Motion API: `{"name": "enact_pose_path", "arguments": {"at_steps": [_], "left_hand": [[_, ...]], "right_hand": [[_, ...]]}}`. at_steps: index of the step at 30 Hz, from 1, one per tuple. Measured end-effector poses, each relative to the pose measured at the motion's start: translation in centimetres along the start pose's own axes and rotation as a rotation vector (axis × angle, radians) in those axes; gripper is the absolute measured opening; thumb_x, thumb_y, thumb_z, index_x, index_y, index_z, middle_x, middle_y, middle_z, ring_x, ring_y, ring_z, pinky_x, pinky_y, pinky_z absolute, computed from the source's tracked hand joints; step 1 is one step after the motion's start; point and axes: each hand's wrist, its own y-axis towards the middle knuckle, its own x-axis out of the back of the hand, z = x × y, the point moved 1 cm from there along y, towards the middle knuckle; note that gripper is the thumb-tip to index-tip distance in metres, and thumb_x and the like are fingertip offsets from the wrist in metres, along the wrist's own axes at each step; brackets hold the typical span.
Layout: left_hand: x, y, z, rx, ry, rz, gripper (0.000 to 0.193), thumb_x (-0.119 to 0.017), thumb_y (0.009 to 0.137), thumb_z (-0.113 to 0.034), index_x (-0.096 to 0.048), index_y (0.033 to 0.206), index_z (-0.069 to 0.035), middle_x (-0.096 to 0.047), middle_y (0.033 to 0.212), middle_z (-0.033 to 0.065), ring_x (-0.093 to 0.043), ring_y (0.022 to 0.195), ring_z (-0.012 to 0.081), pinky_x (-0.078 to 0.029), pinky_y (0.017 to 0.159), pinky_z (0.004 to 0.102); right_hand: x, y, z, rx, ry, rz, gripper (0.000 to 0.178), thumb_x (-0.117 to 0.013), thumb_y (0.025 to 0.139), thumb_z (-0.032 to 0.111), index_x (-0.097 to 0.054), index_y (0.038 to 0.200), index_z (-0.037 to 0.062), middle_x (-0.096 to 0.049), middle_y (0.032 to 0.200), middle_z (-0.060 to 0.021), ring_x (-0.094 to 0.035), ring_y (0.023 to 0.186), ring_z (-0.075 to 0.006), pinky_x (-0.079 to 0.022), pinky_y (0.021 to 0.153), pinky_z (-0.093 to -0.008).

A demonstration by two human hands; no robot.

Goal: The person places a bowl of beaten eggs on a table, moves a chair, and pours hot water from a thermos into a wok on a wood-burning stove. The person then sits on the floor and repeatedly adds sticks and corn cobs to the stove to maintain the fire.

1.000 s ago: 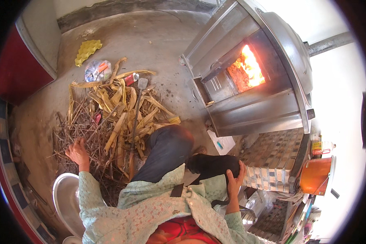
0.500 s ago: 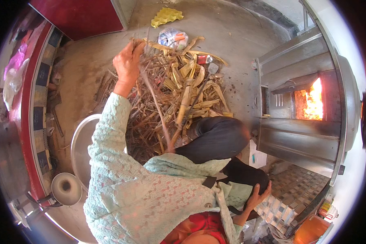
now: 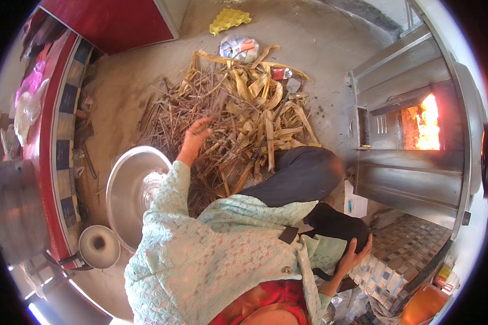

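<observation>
While the firebox of the metal stove (image 3: 406, 179) burns uncovered, flames (image 3: 430, 122) bright in the opening, the seated person's left hand (image 3: 196, 141) is low over the twig pile (image 3: 173, 108), fingers loosely curled. Blur at the fingertips; I cannot tell whether a twig is gripped or the fingers are bare. Twigs lie on the concrete floor (image 3: 114, 76) ahead and to the left, dry corn husks (image 3: 271, 97) tangled into their right side. Right hand (image 3: 355, 257) spread over the right knee (image 3: 339, 225), grasping nothing loose. Risks, as I judge them: a spark or ember spat from the open firebox could reach the husks, thin and dry-looking, with just a strip of floor between. White paper (image 3: 354, 205) near the stove's foot could catch likewise. Interlocked twigs might snag the mint lace sleeve (image 3: 173, 189), or drag neighbours along if one were pulled sharply. A careless left elbow could knock the wide metal basin (image 3: 119, 179), whose rim the sleeve overlaps from where I look; contact unclear. Broken twig ends could also scratch or prick the left hand, bare as it is.
</observation>
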Motion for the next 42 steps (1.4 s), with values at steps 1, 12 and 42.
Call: {"name": "enact_pose_path", "arguments": {"at_steps": [1,12,42], "left_hand": [[0.6,-0.7,1.9,0.092,0.080,0.060,0.043,-0.065,0.081,-0.006,-0.054,0.122,-0.014,-0.053,0.124,0.0011,-0.050,0.109,0.0182,-0.044,0.087,0.0362],[3.1,-2.3,0.0,-0.125,1.023,-0.426,0.017,-0.059,0.082,-0.019,-0.063,0.097,-0.012,-0.065,0.085,0.0143,-0.062,0.077,0.0345,-0.049,0.068,0.0418],[-6.8,0.4,-0.4,-0.177,1.014,-0.147,0.029,-0.057,0.081,-0.019,-0.050,0.103,0.000,-0.064,0.080,0.0201,-0.062,0.076,0.0367,-0.048,0.066,0.0447]], "right_hand": [[-0.1,0.0,0.0,-0.006,0.009,-0.006,0.053,-0.060,0.085,0.029,-0.045,0.130,0.0064,-0.041,0.132,-0.0170,-0.037,0.122,-0.0312,-0.026,0.103,-0.0418],[-0.1,-0.1,-0.4,-0.027,0.040,-0.001,0.054,-0.060,0.085,0.032,-0.044,0.131,0.0076,-0.040,0.132,-0.0159,-0.037,0.122,-0.0309,-0.027,0.102,-0.0425],[0.4,-0.4,-0.9,-0.053,0.029,-0.005,0.055,-0.059,0.085,0.031,-0.043,0.132,0.0070,-0.037,0.136,-0.0149,-0.034,0.125,-0.0303,-0.025,0.104,-0.0426]]}}
